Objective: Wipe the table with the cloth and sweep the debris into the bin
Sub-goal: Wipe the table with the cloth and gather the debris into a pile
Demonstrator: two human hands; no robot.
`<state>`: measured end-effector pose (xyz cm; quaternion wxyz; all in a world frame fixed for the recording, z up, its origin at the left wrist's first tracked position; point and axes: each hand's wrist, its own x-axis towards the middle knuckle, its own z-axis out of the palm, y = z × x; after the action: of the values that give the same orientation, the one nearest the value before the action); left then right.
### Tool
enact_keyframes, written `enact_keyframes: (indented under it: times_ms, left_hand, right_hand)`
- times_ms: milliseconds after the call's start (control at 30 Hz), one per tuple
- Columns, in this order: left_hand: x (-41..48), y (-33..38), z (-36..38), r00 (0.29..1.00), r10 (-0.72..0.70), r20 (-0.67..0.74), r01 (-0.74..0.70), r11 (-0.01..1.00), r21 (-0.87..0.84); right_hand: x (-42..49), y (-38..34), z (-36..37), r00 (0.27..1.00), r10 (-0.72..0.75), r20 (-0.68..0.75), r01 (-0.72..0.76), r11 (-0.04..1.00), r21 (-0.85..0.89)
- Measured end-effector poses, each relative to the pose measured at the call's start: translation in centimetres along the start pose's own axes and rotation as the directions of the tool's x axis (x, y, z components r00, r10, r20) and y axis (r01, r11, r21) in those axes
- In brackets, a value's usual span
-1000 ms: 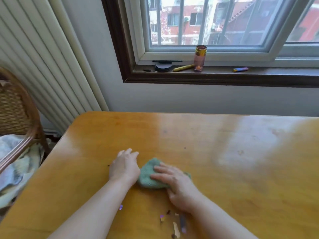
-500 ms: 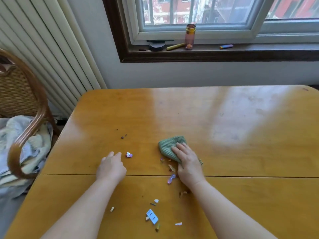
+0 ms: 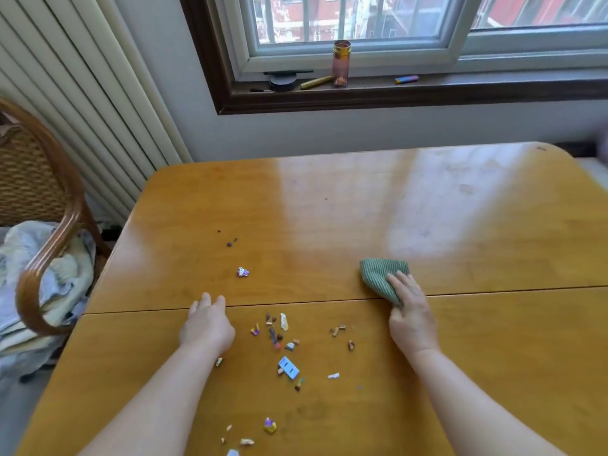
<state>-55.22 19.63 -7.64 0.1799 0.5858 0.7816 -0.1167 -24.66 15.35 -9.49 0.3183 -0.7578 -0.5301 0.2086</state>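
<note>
A wide, glossy wooden bench (image 3: 329,209) fills most of the view, with a seam running across it just beyond the left hand and under the right hand. Beyond both hands, a window (image 3: 362,24) sits above a dark sill (image 3: 427,93) holding a pink bottle (image 3: 341,62), a yellow pen (image 3: 316,82), a black round case (image 3: 283,82) and a small striped stick (image 3: 407,79). Far to the left of the left hand stands a wicker chair (image 3: 42,199) with crumpled fabric (image 3: 42,284) on its seat.

Two bare forearms reach in from the near edge, the hands well apart. The left hand (image 3: 207,325) rests palm down on the bench, fingers loosely together and curled, holding nothing. The right hand (image 3: 411,315) presses flat on a green ribbed cloth (image 3: 381,274); its fingers lie over the cloth's near corner, and the rest of the cloth sticks out beyond the fingertips, flat on the wood.

Between the two hands lies a loose scatter of scraps (image 3: 279,337): bits of paper, wrapper and small brown crumbs. The biggest is a pale blue tag (image 3: 289,366), nearer the person than both hands. A shiny purple wrapper (image 3: 243,272) lies just beyond the left hand. Farther beyond it sit a few dark specks (image 3: 230,243). A gold and purple wrapper (image 3: 269,425) and some pale bits lie between the forearms near the bench's front edge. No bin can be seen.
</note>
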Motion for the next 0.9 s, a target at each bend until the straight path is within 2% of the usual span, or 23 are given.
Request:
enact_keyframes:
  times_ms: [133,267,333,400,500,600,667,800,900]
  left_hand:
    - [0.4,-0.3,0.1,1.0,0.026,0.012,-0.026,0.999,0.043]
    - [0.4,-1.0,0.2,0.997,0.07,0.037,-0.072,0.994,0.081]
    - [0.4,-1.3,0.3,0.995,0.093,0.036,-0.096,0.99,0.105]
    - [0.4,-1.8,0.2,0.992,0.124,0.03,-0.127,0.983,0.132]
    - [0.3,-2.5,0.2,0.984,0.177,0.026,-0.179,0.969,0.171]
    - [0.5,-3.5,0.4,0.967,0.255,0.018,-0.252,0.942,0.222]
    - [0.8,-4.0,0.6,0.955,0.297,0.015,-0.291,0.924,0.249]
    - [1.2,-4.8,0.4,0.927,0.374,0.023,-0.362,0.877,0.316]
    - [1.4,-5.4,0.6,0.91,0.412,0.038,-0.398,0.848,0.35]
  right_hand:
    - [-5.8,-1.7,3.8,0.992,-0.121,0.044,0.123,0.992,-0.037]
    - [-10.5,-6.4,8.7,0.968,-0.22,0.125,0.214,0.975,0.058]
    - [-10.9,-7.9,9.3,0.976,-0.17,0.139,0.141,0.97,0.197]
    - [-10.1,-8.1,7.9,0.996,-0.076,0.054,0.057,0.955,0.292]
    - [-8.8,-5.3,4.4,0.99,0.06,-0.125,-0.035,0.981,0.189]
    - [-10.6,-3.1,2.9,0.96,0.207,-0.186,-0.2,0.978,0.055]
    - [-13.2,-3.7,4.6,0.962,0.209,-0.178,-0.209,0.978,0.017]
    - [-17.5,-8.4,10.3,0.989,0.091,-0.117,-0.092,0.996,-0.004]
    - [-18.9,-11.2,11.8,0.994,0.091,-0.058,-0.081,0.984,0.157]
